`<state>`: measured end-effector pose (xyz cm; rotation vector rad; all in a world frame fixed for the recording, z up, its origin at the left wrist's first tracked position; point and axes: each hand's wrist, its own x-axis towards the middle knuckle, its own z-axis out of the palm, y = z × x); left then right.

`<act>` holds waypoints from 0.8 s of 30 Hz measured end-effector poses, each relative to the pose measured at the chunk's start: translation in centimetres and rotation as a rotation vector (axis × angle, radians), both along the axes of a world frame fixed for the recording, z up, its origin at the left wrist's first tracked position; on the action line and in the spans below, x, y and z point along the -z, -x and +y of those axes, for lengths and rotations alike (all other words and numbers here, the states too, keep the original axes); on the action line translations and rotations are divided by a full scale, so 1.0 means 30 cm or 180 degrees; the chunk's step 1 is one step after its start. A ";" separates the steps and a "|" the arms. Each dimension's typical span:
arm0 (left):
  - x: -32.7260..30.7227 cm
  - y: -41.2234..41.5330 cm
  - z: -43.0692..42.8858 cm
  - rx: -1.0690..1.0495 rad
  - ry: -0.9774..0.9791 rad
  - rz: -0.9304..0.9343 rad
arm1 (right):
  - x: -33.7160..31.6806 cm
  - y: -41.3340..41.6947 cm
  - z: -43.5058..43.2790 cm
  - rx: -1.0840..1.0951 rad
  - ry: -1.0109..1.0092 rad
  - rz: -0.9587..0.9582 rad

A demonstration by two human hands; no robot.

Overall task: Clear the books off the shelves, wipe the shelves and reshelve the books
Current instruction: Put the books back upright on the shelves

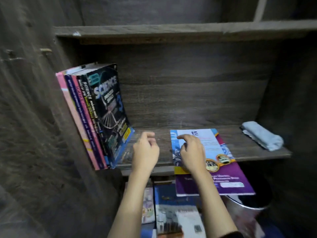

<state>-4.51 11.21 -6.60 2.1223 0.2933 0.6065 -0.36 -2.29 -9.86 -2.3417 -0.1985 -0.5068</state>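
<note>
Several books (96, 117) stand leaning at the left end of the dark wooden shelf (248, 152); the outermost is a black science book (109, 103). A light blue booklet (200, 145) lies flat on a purple book (221, 179), both jutting over the shelf's front edge. My right hand (190, 152) rests on the blue booklet with the index finger stretched out. Just right of the leaning books, my left hand (145, 150) hovers over the shelf with fingers loosely curled, holding nothing.
A folded light blue cloth (262, 136) lies at the shelf's right end. More books (173, 208) are stacked below the shelf, beside a round bin (248, 205). Another shelf board (171, 30) runs above, with wooden side walls left and right.
</note>
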 end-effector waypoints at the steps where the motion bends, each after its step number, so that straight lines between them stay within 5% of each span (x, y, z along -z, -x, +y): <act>1: 0.035 -0.006 -0.031 0.0106 -0.0064 0.0357 | 0.019 0.001 -0.053 0.0198 0.0191 0.0054; 4: 0.122 -0.009 -0.105 0.0296 -0.0162 0.1289 | 0.053 0.002 -0.186 0.0804 0.0372 0.0211; 10: 0.232 -0.024 -0.196 0.0479 0.0231 0.2072 | 0.081 0.046 -0.368 0.1617 0.0142 0.1259; 15: 0.455 -0.110 -0.218 0.0843 0.1760 0.1951 | 0.097 0.051 -0.437 0.1486 -0.0720 0.1998; 18: 0.374 -0.060 -0.241 0.1006 0.2309 0.1838 | 0.101 0.047 -0.459 0.1501 -0.0883 0.2021; 24: 0.252 -0.037 -0.197 0.0940 0.2491 0.1691 | 0.127 0.023 -0.493 0.0863 -0.2638 0.2129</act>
